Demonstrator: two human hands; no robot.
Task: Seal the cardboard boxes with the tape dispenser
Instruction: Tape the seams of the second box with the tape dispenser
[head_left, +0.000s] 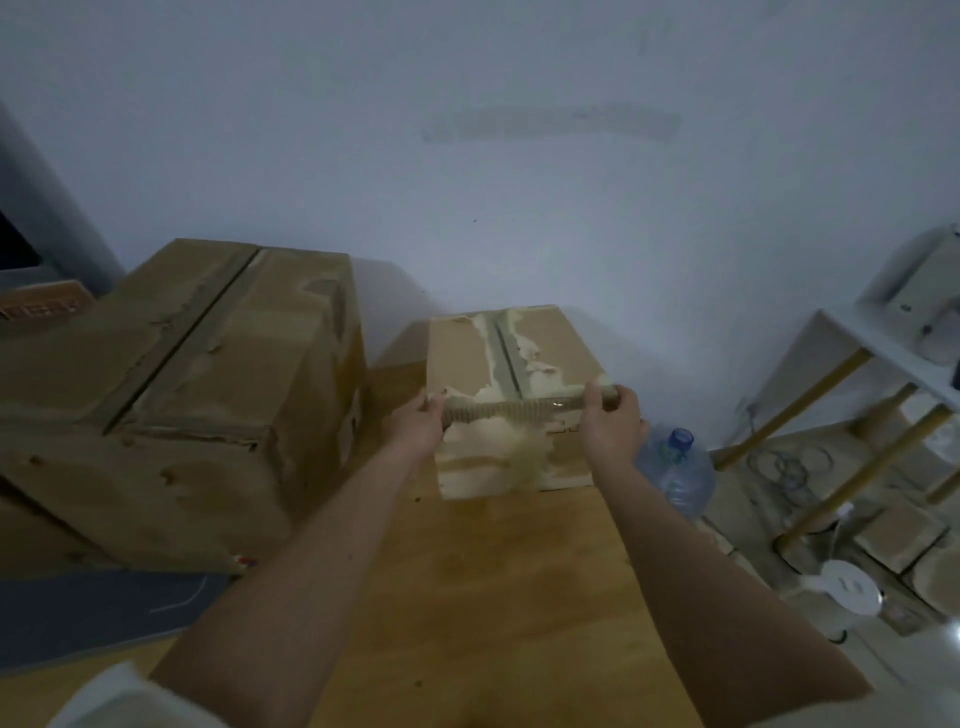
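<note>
A small cardboard box (550, 353) with torn old tape along its top seam stands on the wooden table (493, 597). A strip of brown tape (504, 408) is stretched across the box's near top edge between my two hands. My left hand (415, 423) pinches the strip's left end at the box's left corner. My right hand (610, 421) grips the strip's right end at the right corner, around something small that its fingers mostly hide. No tape dispenser shows clearly. A large cardboard box (182, 374), its top seam taped, stands to the left.
A blue-capped water bottle (675, 467) stands off the table's right edge. Further right is a white shelf with yellow legs (852, 332), with cables and a white round object (852, 587) on the floor. A dark mat (104, 613) lies at the near left. The wall is close behind.
</note>
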